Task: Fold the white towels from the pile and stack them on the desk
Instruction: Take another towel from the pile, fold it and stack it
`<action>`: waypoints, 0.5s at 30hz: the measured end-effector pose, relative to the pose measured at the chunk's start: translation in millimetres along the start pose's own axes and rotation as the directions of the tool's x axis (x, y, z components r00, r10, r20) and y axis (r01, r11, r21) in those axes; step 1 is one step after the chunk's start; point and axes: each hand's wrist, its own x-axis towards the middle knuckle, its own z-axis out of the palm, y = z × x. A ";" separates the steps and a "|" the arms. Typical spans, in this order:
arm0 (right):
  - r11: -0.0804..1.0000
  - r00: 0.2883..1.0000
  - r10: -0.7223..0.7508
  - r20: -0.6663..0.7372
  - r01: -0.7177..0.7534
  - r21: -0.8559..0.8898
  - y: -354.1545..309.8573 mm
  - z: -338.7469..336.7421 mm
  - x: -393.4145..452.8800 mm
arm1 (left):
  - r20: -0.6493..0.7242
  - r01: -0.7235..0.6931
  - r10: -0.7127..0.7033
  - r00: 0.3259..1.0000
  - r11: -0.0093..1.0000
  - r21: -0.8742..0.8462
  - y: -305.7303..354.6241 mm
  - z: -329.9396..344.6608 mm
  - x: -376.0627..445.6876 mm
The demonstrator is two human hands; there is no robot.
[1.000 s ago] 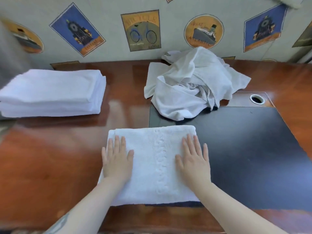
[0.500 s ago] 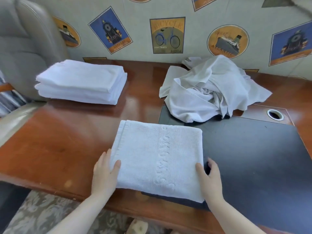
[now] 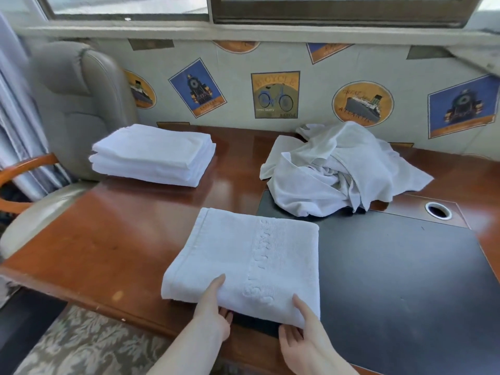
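My left hand (image 3: 213,312) and right hand (image 3: 300,331) now pinching the folded towel (image 3: 243,261), near edge lifted, fingers underneath hidden, embossed lettering perhaps unreadable

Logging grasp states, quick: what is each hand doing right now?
Left hand: pinching the folded towel's near edge, thumb on top.
Right hand: pinching the same edge.

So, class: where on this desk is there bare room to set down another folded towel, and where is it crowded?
Free: wood between the stack and the folded towel, and the black mat right of that towel. Crowded: the far right, under the pile.
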 end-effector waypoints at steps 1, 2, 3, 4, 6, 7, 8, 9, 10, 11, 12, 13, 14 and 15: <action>1.000 1.000 0.000 0.020 -0.001 0.024 1.7 1.3 -1.0 | 0.023 0.006 -0.005 1.000 1.000 -0.020 1.5 2.3 -1.4; 0.999 0.999 -0.007 0.035 0.005 0.053 3.5 2.3 0.2 | 0.038 0.007 -0.006 0.999 0.999 -0.037 2.4 3.9 -0.8; 0.997 0.999 -0.010 0.049 0.006 0.078 6.0 3.4 0.5 | 0.049 -0.001 0.003 0.999 0.998 -0.055 3.0 4.0 -0.6; 0.994 0.998 -0.004 0.061 -0.002 0.105 8.0 5.2 -0.6 | 0.078 -0.009 0.015 0.997 0.997 -0.072 2.9 4.3 0.3; 0.990 0.998 0.019 0.066 -0.028 0.139 10.2 9.8 -3.7 | 0.208 0.002 0.022 0.978 0.994 -0.114 0.9 4.0 -2.3; 0.988 0.997 0.027 0.071 -0.038 0.151 9.2 12.6 -3.8 | 0.273 0.013 0.024 0.962 0.991 -0.131 0.1 4.8 -4.5; 0.986 0.996 0.039 0.086 -0.053 0.160 8.4 15.8 -4.4 | 0.322 0.024 0.030 0.946 0.987 -0.161 0.7 4.4 -6.8; 0.983 0.993 0.048 0.108 -0.066 0.172 6.7 19.1 -6.2 | 0.355 0.035 0.036 0.934 0.981 -0.192 1.0 4.8 -8.7; 0.985 0.991 0.038 0.126 -0.059 0.164 5.4 24.9 -9.1 | 0.368 0.035 0.047 0.929 0.977 -0.213 3.1 4.9 -10.6; 0.990 0.993 -0.001 0.117 -0.016 0.138 3.3 31.0 -11.9 | 0.371 0.028 0.056 0.927 0.975 -0.218 5.1 5.5 -12.8; 0.994 0.995 -0.051 0.086 0.043 0.098 0.9 38.2 -14.8 | 0.367 0.022 0.060 0.928 0.976 -0.217 7.2 6.8 -14.9; 0.992 0.992 -0.114 0.047 0.112 0.052 -1.6 47.4 -17.0 | 0.365 0.013 0.070 0.928 0.975 -0.221 11.9 8.9 -16.4; 0.983 0.983 -0.182 0.008 0.181 0.011 -4.1 55.7 -20.5 | 0.362 0.005 0.080 0.929 0.973 -0.229 16.5 10.9 -18.5; 0.969 0.969 -0.245 -0.020 0.245 -0.027 -6.1 65.9 -23.5 | 0.360 -0.004 0.092 0.928 0.971 -0.237 24.2 14.3 -20.7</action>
